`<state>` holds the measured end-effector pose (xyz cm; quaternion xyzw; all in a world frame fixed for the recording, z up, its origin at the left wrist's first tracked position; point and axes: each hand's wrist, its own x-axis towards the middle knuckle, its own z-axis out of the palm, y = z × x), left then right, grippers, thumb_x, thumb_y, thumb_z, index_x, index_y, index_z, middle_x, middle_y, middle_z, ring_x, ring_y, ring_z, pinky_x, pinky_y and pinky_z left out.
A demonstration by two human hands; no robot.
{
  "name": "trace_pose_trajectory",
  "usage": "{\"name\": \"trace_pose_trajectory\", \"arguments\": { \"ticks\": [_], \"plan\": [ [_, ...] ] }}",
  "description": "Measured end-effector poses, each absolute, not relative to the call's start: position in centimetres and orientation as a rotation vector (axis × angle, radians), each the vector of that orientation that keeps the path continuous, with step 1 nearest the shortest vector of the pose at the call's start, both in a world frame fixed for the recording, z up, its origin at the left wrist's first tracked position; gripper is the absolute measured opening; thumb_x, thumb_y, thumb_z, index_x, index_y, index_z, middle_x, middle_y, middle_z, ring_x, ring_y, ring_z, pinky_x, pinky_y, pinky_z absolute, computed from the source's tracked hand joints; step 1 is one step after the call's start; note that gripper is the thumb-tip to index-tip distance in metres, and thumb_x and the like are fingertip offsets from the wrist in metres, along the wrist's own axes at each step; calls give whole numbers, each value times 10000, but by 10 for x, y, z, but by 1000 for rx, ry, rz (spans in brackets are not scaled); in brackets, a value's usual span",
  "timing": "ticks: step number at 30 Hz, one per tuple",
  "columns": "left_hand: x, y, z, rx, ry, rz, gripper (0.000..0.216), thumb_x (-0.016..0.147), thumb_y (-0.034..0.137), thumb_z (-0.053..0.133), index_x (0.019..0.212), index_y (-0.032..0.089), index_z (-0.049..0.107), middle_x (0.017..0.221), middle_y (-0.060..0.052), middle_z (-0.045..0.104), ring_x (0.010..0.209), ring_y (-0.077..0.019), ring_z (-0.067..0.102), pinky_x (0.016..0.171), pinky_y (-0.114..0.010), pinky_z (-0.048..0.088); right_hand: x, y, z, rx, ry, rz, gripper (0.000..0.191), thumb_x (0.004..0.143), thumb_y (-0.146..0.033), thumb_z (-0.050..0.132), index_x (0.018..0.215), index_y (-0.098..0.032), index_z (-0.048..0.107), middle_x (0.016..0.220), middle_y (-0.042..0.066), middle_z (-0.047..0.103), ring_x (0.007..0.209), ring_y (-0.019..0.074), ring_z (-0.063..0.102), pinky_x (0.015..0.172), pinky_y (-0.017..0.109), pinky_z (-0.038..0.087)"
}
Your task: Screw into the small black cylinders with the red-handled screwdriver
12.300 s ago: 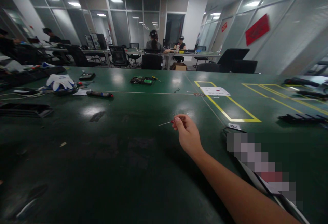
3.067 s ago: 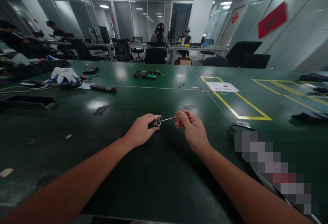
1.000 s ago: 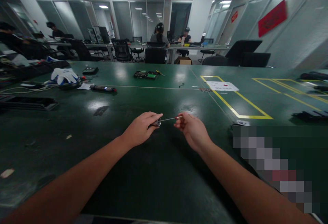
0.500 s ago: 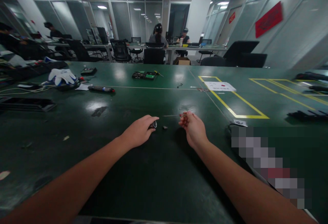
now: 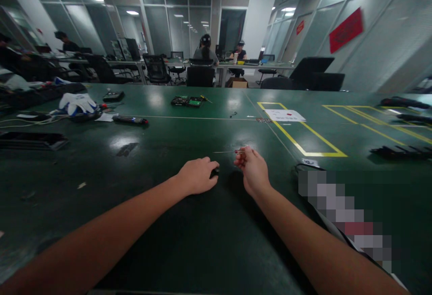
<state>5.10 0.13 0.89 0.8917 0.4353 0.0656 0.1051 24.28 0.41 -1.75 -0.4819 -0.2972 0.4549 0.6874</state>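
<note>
My left hand [image 5: 198, 175] rests low over the green table, fingers curled. A small dark part [image 5: 217, 170] shows at its thumb and fingertips. The palm side is hidden, so whether the dark round piece with the shiny rim is still inside cannot be seen. To its right, my right hand [image 5: 253, 169] is closed on a thin screwdriver [image 5: 225, 152] with a red collar. The screwdriver's slender metal shaft points left, above and beyond the left hand's fingertips, touching nothing.
Farther off lie an opened device with green boards [image 5: 187, 101], a dark pen-shaped tool [image 5: 130, 120], white gloves [image 5: 77, 103] and a paper sheet [image 5: 286, 115] by yellow tape [image 5: 326, 154]. A black tray [image 5: 32, 141] is at left. People sit at desks behind.
My left hand has moved right, to the small dark part that lay on the table. The rimmed round piece is now out of sight. My right hand stays nearly still; the view shifted slightly.
</note>
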Motion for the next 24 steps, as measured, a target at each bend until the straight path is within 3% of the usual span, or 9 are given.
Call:
{"name": "trace_pose_trajectory", "arguments": {
  "ticks": [10, 13, 18, 21, 24],
  "plan": [
    [27, 10, 10, 2527, 1309, 305, 269, 960, 411, 558, 1085, 269, 749, 1056, -66, 731, 951, -261, 672, 766, -346, 495, 243, 2, -18, -1092, -683, 1054, 266, 846, -493, 709, 839, -230, 670, 704, 3, 663, 603, 152, 601, 577, 295, 515],
    [1, 13, 14, 2244, 1335, 499, 278, 941, 426, 572, 1066, 250, 747, 1053, -52, 736, 913, -228, 675, 761, -328, 495, 243, 1, -18, -1087, -681, 1071, 255, 853, -478, 707, 840, -226, 674, 691, 1, 655, 603, 147, 596, 578, 288, 509],
    [-56, 19, 25, 1495, 1372, 780, 325, 910, 445, 627, 1086, 173, 654, 1099, -73, 707, 680, -120, 603, 511, -207, 360, 243, 1, -18, -1095, -706, 1093, 270, 846, -492, 714, 839, -226, 669, 688, 2, 649, 600, 153, 593, 576, 297, 512],
    [-97, 17, 32, 1183, 1331, 965, 269, 933, 397, 633, 1084, 178, 596, 1086, -24, 683, 697, -82, 555, 517, -168, 329, 243, 0, -18, -1105, -716, 1097, 282, 840, -504, 720, 835, -227, 667, 685, 5, 648, 602, 159, 596, 581, 305, 520],
    [-141, 12, 40, 933, 1355, 1127, 152, 970, 298, 560, 1064, 186, 600, 943, 30, 658, 685, -67, 515, 542, -163, 328, 242, 0, -17, -1104, -716, 1105, 291, 829, -509, 734, 836, -226, 667, 680, 4, 646, 605, 159, 595, 580, 302, 522]
  ]
}}
